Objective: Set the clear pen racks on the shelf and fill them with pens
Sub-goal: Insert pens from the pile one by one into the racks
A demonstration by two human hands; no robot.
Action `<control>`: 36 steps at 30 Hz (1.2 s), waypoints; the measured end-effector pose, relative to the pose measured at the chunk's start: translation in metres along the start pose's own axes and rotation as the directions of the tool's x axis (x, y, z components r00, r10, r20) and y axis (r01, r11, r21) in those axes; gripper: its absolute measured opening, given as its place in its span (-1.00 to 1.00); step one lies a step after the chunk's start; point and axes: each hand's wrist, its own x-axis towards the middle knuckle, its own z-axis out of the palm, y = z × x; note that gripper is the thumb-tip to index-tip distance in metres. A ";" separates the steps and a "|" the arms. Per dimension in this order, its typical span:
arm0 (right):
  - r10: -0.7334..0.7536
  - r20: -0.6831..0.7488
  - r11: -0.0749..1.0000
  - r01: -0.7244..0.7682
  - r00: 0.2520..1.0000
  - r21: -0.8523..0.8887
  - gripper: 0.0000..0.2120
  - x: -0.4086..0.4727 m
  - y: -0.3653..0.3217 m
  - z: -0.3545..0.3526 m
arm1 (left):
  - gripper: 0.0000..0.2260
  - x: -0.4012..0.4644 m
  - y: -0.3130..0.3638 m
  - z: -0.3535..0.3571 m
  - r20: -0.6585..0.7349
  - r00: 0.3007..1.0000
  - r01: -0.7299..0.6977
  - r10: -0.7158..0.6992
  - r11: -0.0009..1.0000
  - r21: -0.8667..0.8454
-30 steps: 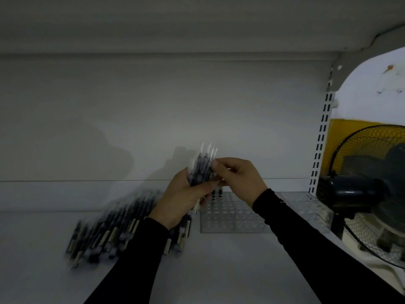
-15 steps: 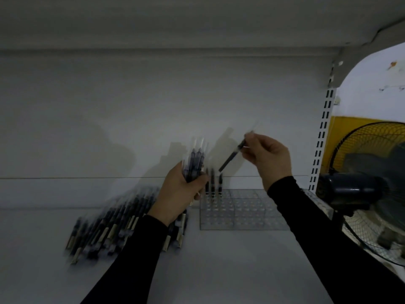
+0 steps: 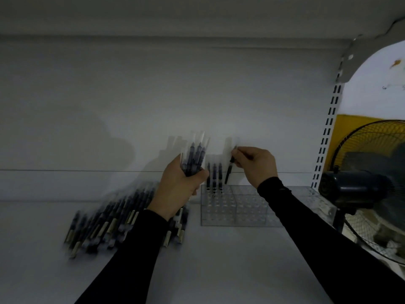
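**Right hand lowering one pen toward rack, left hand holding bundle**

Left hand [image 3: 178, 185] is raised above the shelf [image 3: 219, 260], palm turned right, fingers and thumb curling round a bundle of pens [image 3: 194, 159] held upright, clear caps pointing up. Exact count in the bundle is unclear from blur, roughly five or six. Black sleeve is running down to the near edge.

Right hand [image 3: 258, 165] is raised to the right of it, wrist bent, fingertips pinching the top of a single pen [image 3: 229, 170]. That pen is hanging tilted, lower tip just above the far left part of the rack, not clearly in a hole yet. Right forearm in black sleeve is crossing over the rack's right part.

Clear pen rack [image 3: 234, 207] is sitting on the shelf against the back wall, right of centre, grid of holes showing. A seam suggests two racks side by side; cannot tell for sure. Three standing pens [image 3: 214, 176] are sitting upright in the far left row.

Loose pile of pens [image 3: 105, 220] is lying flat on the shelf, left of the rack, partly under the left forearm; too blurred to count, a couple of dozen at least.

One black fan [image 3: 370, 185] is standing off the shelf's right end.
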 end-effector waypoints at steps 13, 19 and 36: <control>-0.012 0.179 0.945 0.069 0.984 -0.318 -0.74 -0.006 0.003 0.006 | -0.81 0.000 0.001 -0.001 0.004 1.000 -0.018 0.018 1.000 0.016; 0.082 0.234 0.898 0.030 0.969 -0.440 -0.72 -0.008 0.005 0.006 | -0.80 0.000 -0.001 0.001 0.018 1.000 -0.012 0.012 1.000 0.002; -0.026 0.277 0.968 -0.046 0.960 0.249 -0.83 -0.035 -0.047 -0.001 | -0.81 -0.006 0.004 0.011 0.117 0.992 -0.028 0.037 0.997 -0.077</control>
